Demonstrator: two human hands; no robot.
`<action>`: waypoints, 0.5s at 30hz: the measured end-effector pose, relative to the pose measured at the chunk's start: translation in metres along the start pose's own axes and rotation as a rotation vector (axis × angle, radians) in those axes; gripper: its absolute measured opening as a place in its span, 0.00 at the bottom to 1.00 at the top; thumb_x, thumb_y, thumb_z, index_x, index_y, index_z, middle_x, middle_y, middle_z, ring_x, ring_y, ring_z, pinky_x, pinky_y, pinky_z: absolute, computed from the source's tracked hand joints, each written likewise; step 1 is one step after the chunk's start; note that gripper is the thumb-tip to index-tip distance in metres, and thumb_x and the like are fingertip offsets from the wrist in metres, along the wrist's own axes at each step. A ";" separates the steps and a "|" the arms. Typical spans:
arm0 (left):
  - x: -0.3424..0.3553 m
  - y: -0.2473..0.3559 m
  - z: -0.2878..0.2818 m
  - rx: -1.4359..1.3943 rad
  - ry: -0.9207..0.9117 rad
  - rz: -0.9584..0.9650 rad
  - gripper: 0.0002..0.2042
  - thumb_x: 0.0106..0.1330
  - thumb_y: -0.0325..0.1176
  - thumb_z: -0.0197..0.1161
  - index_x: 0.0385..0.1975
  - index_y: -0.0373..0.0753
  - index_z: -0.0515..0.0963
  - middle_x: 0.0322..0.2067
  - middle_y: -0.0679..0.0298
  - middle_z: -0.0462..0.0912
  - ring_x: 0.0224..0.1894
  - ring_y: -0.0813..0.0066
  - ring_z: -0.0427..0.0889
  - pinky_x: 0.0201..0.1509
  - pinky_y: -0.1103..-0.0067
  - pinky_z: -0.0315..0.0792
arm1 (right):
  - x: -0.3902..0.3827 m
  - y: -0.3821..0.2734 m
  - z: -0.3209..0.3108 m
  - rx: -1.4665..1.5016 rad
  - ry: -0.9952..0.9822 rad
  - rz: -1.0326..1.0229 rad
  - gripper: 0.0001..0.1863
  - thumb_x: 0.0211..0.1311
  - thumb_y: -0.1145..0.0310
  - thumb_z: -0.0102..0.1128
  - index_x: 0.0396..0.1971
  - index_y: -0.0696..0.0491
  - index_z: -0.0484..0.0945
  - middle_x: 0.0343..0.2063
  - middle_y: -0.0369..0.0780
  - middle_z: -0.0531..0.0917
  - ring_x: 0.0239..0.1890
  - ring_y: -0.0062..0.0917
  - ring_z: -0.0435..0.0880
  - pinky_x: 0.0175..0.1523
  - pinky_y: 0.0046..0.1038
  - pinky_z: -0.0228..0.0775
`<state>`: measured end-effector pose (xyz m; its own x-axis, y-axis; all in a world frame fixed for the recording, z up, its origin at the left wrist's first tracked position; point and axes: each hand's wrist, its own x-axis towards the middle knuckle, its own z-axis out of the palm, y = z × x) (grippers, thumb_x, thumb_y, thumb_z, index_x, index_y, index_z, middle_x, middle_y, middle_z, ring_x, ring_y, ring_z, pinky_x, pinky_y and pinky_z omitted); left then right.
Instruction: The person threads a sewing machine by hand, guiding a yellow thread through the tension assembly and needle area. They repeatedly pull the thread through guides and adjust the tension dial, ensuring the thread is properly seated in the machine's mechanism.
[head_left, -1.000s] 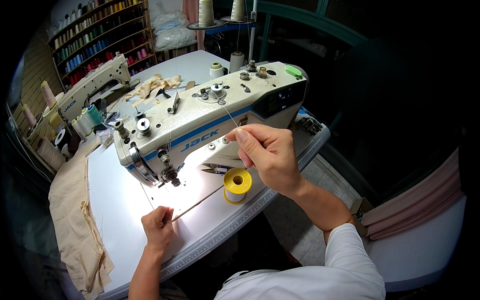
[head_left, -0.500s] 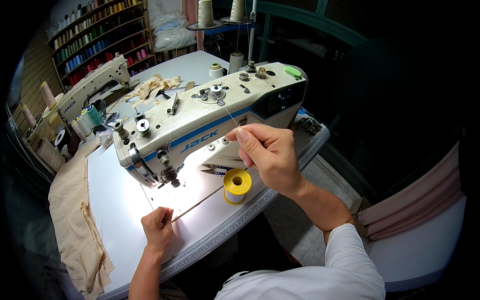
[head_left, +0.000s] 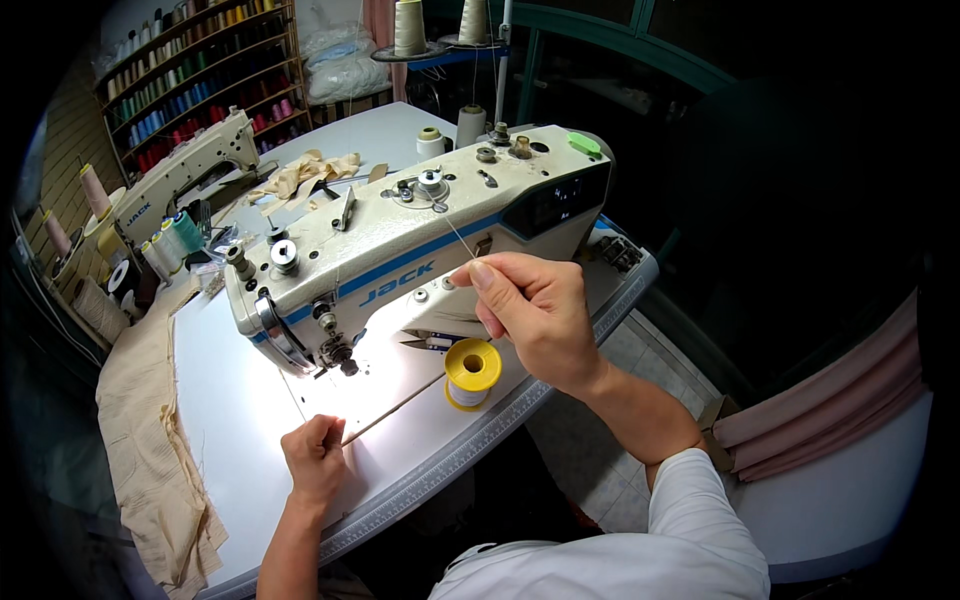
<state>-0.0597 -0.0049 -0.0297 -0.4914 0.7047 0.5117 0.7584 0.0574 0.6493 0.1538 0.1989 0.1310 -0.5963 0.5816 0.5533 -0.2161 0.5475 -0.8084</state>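
Note:
My right hand (head_left: pixel 540 315) is raised in front of the sewing machine (head_left: pixel 400 245), thumb and forefinger pinched on a fine thread (head_left: pixel 460 237). That thread slants up to a round metal fitting (head_left: pixel 430 182) on top of the machine. Down on the white table, my left hand (head_left: pixel 316 458) is closed with its fingertips on one end of a thin tan cord (head_left: pixel 395 411). The cord stretches toward a yellow-flanged spool (head_left: pixel 472 373) with pale winding. A thin thread also runs from near the needle area toward my left hand.
Small thread snips (head_left: pixel 430 341) lie behind the spool. Beige fabric (head_left: pixel 150 440) hangs over the table's left side. A ruler strip (head_left: pixel 450 465) follows the front edge. Fabric scraps (head_left: pixel 305 172), a second sewing machine (head_left: pixel 185 172) and thread cones (head_left: pixel 409 30) are farther back.

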 end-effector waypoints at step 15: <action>-0.001 -0.003 0.002 0.002 0.021 0.018 0.07 0.59 0.21 0.68 0.23 0.35 0.76 0.13 0.60 0.70 0.13 0.73 0.66 0.19 0.77 0.60 | -0.001 0.001 -0.001 -0.014 0.003 0.009 0.13 0.72 0.70 0.52 0.37 0.63 0.84 0.16 0.34 0.79 0.19 0.13 0.75 0.23 0.15 0.65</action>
<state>-0.0611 -0.0039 -0.0333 -0.4863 0.6909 0.5350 0.7680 0.0458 0.6388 0.1552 0.1993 0.1297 -0.5959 0.5881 0.5468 -0.1999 0.5509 -0.8103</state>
